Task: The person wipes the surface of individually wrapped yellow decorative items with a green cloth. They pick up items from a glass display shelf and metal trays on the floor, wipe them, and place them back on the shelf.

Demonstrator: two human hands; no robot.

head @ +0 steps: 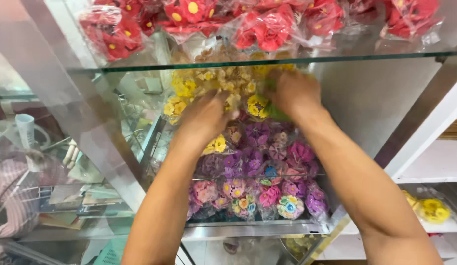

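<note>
Both forearms reach under the glass shelf (248,63), left hand (205,117) and right hand (293,92) closed on yellow flower bunches (189,88) above purple bunches (253,162) already stacked.

Glass shelf (366,55) as landmark: wrapped flower bunches (268,22) lie on it. Beneath it, the left hand (205,118) and right hand (293,92) rest among small flower bundles (209,83); further bundles (260,191) lie below these. A cup (26,130) stands far left of the shelf.
</note>
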